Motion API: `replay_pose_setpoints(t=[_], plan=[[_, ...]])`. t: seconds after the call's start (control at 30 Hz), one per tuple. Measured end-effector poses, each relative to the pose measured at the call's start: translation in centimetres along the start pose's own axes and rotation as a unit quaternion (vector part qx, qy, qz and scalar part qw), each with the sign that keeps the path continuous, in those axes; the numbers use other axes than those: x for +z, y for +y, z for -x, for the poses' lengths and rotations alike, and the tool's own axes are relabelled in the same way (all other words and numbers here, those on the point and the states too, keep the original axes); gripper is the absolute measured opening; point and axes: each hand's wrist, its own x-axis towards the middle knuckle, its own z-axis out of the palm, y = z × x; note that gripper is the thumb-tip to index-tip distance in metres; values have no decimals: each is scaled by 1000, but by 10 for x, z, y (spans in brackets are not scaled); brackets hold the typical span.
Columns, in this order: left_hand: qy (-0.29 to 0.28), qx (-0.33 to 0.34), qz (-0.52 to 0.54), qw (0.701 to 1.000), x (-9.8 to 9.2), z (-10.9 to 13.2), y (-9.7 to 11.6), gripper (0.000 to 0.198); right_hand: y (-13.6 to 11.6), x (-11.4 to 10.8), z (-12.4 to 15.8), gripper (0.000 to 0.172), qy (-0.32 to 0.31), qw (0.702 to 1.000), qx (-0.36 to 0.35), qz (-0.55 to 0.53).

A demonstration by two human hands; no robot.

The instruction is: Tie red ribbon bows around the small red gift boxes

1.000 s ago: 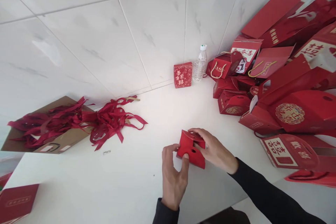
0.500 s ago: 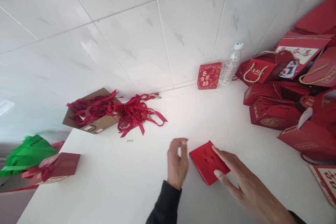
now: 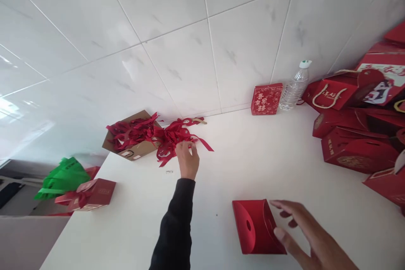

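A small red gift box lies on the white table, its curved flaps showing and one oval hole visible in them. Just to its right is my right hand, fingers apart and nothing in them, the fingertips close to the box's edge. My left hand has its fingers curled in a pinch at the front of a heap of red ribbons. Its fingertips are partly lost among the ribbon. Beside that heap, a brown cardboard box holds more red ribbons.
Against the tiled wall stand a printed red box and a clear plastic bottle. Several red gift boxes are crowded at the right. A ribbon-tied box and a green bag sit at the left table edge.
My left hand has moved up and left from beside the gift box to the ribbon heap. My right hand has come off the box, which has turned. The view has shifted left.
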Motion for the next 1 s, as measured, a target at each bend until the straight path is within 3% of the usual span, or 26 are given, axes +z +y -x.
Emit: replay_pose_setpoints(t=[0.07,0.13,0.2,0.23,0.3,0.33,0.4,0.47,0.57,0.63,0.73,0.8,0.83,0.9,1.0], plan=[[-1,26,37,999,-23,-12,31,14,-12,-12,-14,41,54,998,-35,2],[-38,58,81,994,-44,-15,69,14,-36,-25,-31,39,105,992,-65,-14],[-126,92,125,980,-61,-8,109,17,-67,-36,-50,45,156,979,-126,-38],[-214,111,166,956,-67,-1,127,18,-82,-41,-59,52,169,968,-177,-56],[-308,141,192,921,-76,15,154,16,-106,-50,-74,67,128,958,-232,-106],[-337,149,188,911,-80,22,161,15,-113,-55,-79,63,92,957,-245,-127],[-351,152,159,910,-86,30,163,15,-116,-67,-84,38,28,959,-234,-157],[-331,145,118,925,-93,33,149,17,-106,-84,-81,27,39,961,-203,-183],[-296,118,84,944,-99,39,117,22,-77,-108,-68,34,111,970,-130,-173],[-286,82,84,951,-97,51,103,23,-60,-115,-60,36,140,983,-85,-78],[-314,53,86,944,-82,77,104,20,-55,-105,-52,44,168,973,-127,93],[-378,57,107,918,-70,93,114,20,-64,-90,-47,59,104,973,-185,88],[-406,57,122,904,-65,99,119,21,-70,-83,-45,59,30,979,-196,50],[-426,45,141,893,-60,107,125,20,-80,-73,-43,43,-106,979,-172,-32],[-399,2,151,904,-58,113,121,18,-82,-69,-40,31,-155,981,-90,-75]])
